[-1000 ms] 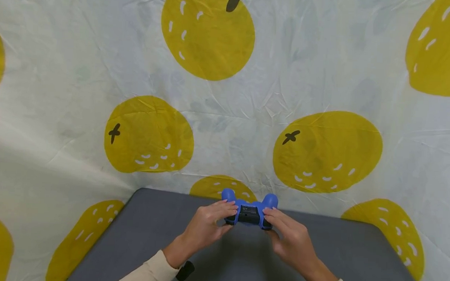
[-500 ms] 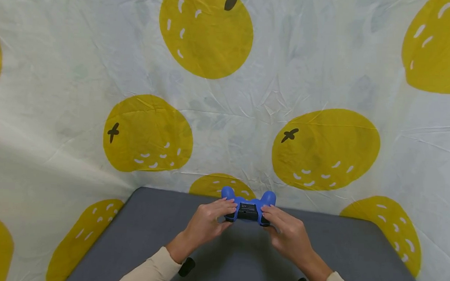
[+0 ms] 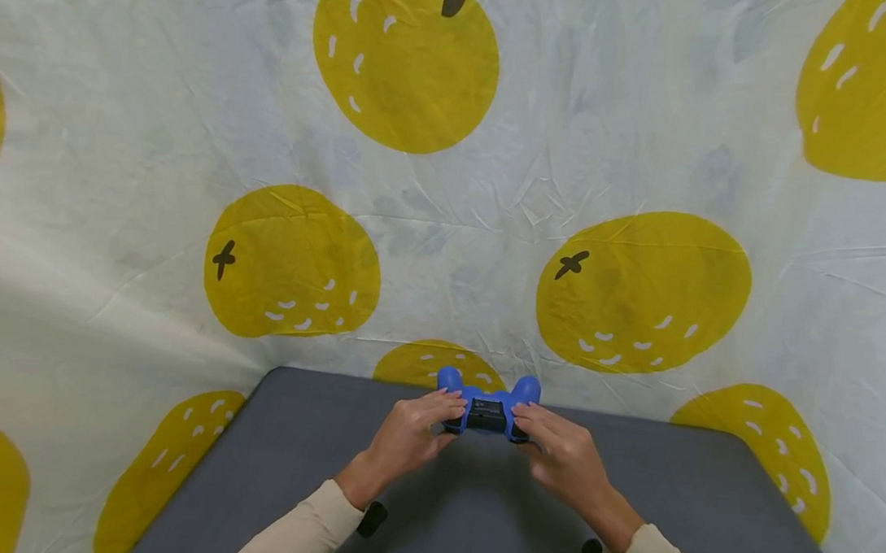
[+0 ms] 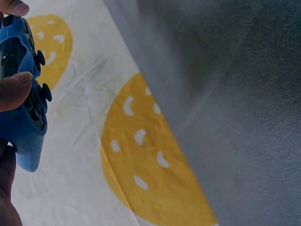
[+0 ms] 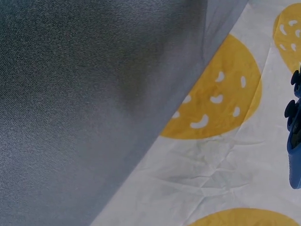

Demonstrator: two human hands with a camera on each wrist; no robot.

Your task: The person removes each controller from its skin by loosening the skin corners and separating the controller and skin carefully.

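A blue and black game controller [image 3: 486,415] is held up above the grey surface, its two blue handles pointing away from the person. My left hand [image 3: 414,428] grips its left end, fingers across the top and thumb beneath. At the other end my right hand [image 3: 563,451] holds it the same way, fingertips on the blue shell. In the left wrist view, the controller [image 4: 23,94] shows its two dark thumbsticks, with a thumb [image 4: 14,92] pressed near its edge. Only a sliver of the controller [image 5: 295,160] enters the right wrist view; the right hand is out of that frame.
A dark grey padded tabletop [image 3: 320,451] lies under the hands. Behind it and at both sides hangs a white cloth [image 3: 457,293] printed with large yellow fruit. Black wrist-camera parts [image 3: 372,520] sit by the beige sleeves [image 3: 310,524].
The controller has shifted slightly up and to the left in the head view, with the right hand moving a little left along with it. Both hands keep their grip.
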